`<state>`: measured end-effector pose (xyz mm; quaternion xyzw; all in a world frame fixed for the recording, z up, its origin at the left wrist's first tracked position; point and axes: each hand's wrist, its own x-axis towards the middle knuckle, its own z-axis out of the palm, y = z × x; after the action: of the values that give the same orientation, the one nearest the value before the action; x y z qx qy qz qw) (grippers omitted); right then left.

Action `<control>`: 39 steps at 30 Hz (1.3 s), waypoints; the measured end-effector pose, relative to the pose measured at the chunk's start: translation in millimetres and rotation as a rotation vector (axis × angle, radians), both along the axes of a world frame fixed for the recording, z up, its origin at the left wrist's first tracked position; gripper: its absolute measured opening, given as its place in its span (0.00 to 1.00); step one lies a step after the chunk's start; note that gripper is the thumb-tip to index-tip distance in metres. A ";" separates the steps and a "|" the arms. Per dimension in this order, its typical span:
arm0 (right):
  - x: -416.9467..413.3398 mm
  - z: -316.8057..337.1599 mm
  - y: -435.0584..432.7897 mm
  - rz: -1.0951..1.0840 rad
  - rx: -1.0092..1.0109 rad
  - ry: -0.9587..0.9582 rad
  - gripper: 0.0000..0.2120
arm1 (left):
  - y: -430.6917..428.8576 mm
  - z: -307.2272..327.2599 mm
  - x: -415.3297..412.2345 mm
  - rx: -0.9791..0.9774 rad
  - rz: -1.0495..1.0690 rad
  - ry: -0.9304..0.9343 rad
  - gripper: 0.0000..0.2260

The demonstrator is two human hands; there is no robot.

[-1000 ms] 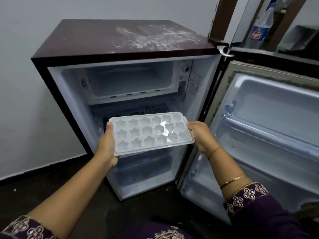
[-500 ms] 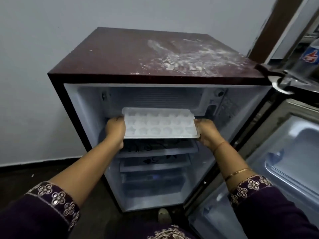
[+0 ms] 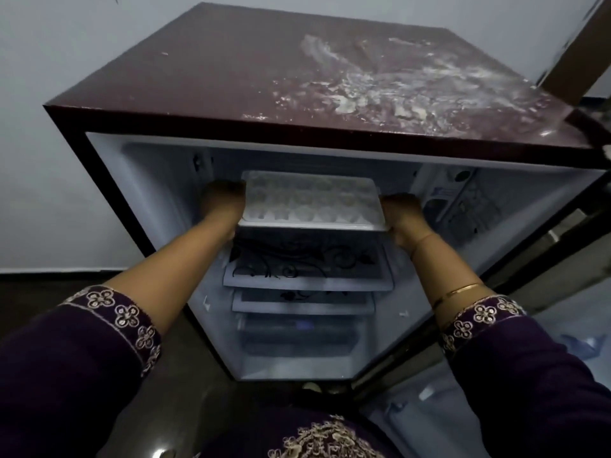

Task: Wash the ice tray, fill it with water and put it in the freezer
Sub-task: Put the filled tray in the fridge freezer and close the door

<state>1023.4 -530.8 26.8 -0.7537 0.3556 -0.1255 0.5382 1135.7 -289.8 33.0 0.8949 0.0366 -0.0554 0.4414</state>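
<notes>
High inside the open fridge (image 3: 297,94), above the patterned shelf (image 3: 307,262), the ice tray (image 3: 312,203) lies level, long axis left to right. The left hand (image 3: 221,201) and right hand (image 3: 401,214) grip its short ends, equally near; the push probably goes straight to the far side.

In the top opening of the fridge (image 3: 231,77), the ice tray (image 3: 310,200) fills the middle. Open room lies between the left hand (image 3: 221,201) and the left wall; the right hand (image 3: 401,213) has less, with a control housing (image 3: 459,200) just beside. A patterned shelf (image 3: 307,262) sits close beneath.
</notes>
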 end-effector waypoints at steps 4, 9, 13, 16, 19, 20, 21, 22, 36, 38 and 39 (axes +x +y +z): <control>5.5 -0.8 -8.9 -0.002 0.030 0.007 0.10 | 0.4 -2.5 9.0 -0.026 -0.002 -0.027 0.21; 7.9 7.2 -13.4 0.013 -0.133 0.059 0.13 | -3.0 -0.2 13.1 -0.038 -0.037 -0.023 0.18; 12.1 12.2 -16.5 0.026 -0.186 0.073 0.14 | -2.1 -3.5 17.5 -0.094 -0.044 0.004 0.16; 19.9 11.2 -20.2 0.024 -0.246 0.079 0.14 | -5.4 -1.9 20.7 -0.060 -0.039 -0.006 0.14; 24.1 12.1 -20.5 0.034 -0.300 0.088 0.12 | -9.3 1.9 23.7 0.023 -0.083 -0.049 0.14; 26.1 11.0 -21.7 0.036 -0.296 0.090 0.13 | -10.7 3.3 24.4 0.017 -0.109 -0.057 0.13; 26.9 10.5 -21.2 0.042 -0.301 0.089 0.12 | -11.1 4.4 23.9 -0.007 -0.131 -0.058 0.13; 27.6 9.8 -21.0 0.040 -0.282 0.066 0.12 | -10.8 5.1 23.5 -0.031 -0.149 -0.056 0.17; 28.3 -1.8 -35.8 0.331 0.012 -0.176 0.38 | -4.9 -1.9 24.2 0.277 -0.537 -0.183 0.46; 31.0 -2.2 -41.7 0.423 -0.086 -0.069 0.52 | -7.8 -4.4 27.6 0.274 -0.520 -0.194 0.46; 33.0 -0.8 -42.6 0.445 -0.135 -0.019 0.53 | -9.2 -5.8 30.0 0.269 -0.513 -0.193 0.46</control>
<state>1056.4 -573.5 26.0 -0.8467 0.1663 -0.0344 0.5043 1165.7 -299.0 27.1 0.9264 -0.2259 -0.0744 0.2920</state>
